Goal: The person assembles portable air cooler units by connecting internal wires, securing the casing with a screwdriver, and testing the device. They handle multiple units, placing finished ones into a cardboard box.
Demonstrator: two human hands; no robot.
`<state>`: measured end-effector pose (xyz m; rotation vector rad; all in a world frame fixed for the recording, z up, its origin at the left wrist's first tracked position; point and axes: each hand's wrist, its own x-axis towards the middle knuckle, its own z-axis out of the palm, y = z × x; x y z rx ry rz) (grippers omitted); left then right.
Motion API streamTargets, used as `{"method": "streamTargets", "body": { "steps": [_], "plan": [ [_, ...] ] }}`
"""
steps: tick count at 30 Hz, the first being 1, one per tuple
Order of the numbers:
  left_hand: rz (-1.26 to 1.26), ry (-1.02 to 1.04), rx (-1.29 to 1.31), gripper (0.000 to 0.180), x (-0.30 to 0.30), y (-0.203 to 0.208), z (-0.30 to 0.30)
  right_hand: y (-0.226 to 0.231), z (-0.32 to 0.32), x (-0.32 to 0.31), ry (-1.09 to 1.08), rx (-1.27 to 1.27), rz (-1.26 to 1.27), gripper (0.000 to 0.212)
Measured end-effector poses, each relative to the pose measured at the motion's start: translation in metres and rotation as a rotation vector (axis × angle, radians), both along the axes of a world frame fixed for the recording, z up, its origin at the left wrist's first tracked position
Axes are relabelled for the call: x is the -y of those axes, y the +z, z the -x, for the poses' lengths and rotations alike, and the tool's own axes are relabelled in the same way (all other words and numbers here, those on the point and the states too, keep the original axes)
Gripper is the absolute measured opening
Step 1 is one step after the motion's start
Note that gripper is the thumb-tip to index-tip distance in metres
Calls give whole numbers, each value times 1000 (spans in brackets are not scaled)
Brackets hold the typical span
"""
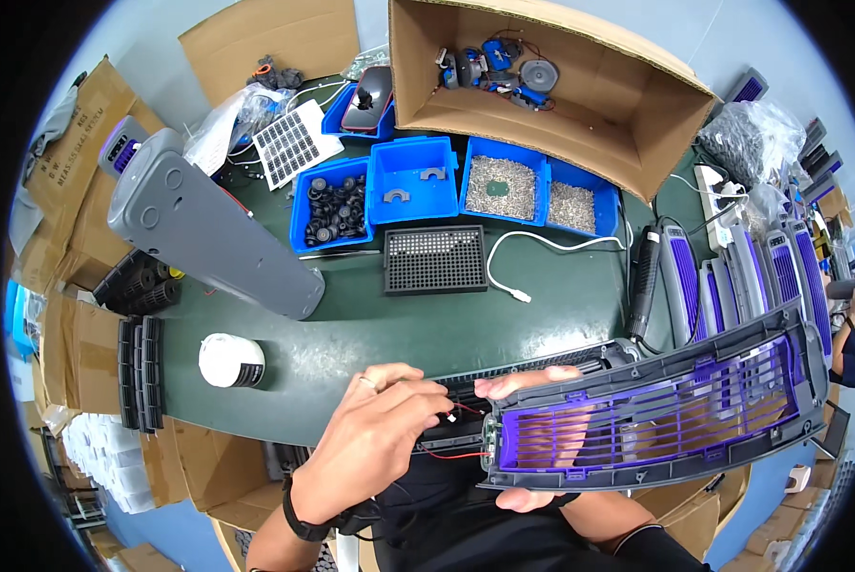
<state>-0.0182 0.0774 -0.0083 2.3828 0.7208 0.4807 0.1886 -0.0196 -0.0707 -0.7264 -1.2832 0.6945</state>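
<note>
My right hand [523, 382] grips the left end of a long curved grille panel [656, 405] with a dark grey frame and purple slats. It is tilted, its inner side turned up, and palm and fingers show behind the slats. A small green circuit board [490, 440] sits at the panel's left end, with thin red wires [454, 456] running from it. My left hand [380, 426] has its fingertips pinched by the wire ends and a small white connector [451, 417]. Behind both hands lies another dark grey housing part [580, 358], partly hidden.
A tall grey housing [208, 224] and a white round container [231, 360] stand left. Blue bins [414, 181] hold screws and black parts behind a black perforated tray [434, 259]. An electric screwdriver [645, 276] and purple grille panels [732, 276] stand right. A cardboard box [580, 114] is behind.
</note>
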Motion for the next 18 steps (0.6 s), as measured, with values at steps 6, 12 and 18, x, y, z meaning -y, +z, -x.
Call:
{"method": "streamTargets", "body": {
  "steps": [6, 12, 18],
  "plan": [
    [-2, -81, -2, 19, -6, -2, -2, 7, 0, 3, -49, 86, 32, 121],
    [-36, -128, -3, 17, -12, -8, -5, 14, -5, 4, -56, 196, 89, 120],
    [99, -130, 78, 25, -12, -7, -11, 5, -2, 6, -43, 71, 53, 119]
  ]
}}
